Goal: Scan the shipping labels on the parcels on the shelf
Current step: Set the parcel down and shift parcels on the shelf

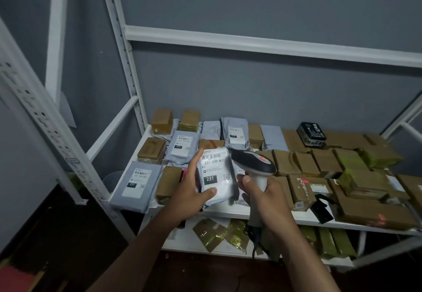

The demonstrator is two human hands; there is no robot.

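My left hand (190, 191) holds a grey mailer parcel (217, 175) tilted up above the shelf's front edge, thumb on its lower face, fingers along its left side. Its white shipping label (214, 170) faces me and reads 231-239-K01. My right hand (265, 197) grips the handle of a grey and black barcode scanner (253, 163). The scanner's head sits just right of the parcel, level with the label's top. A cable hangs from the handle's bottom.
The white metal shelf (237, 211) carries several grey mailers (137, 183) on the left and several brown taped boxes (319, 166) on the right. A black box (311, 134) stands at the back. Gold-wrapped parcels (219, 234) lie on the lower shelf. White uprights (127, 63) frame the bay.
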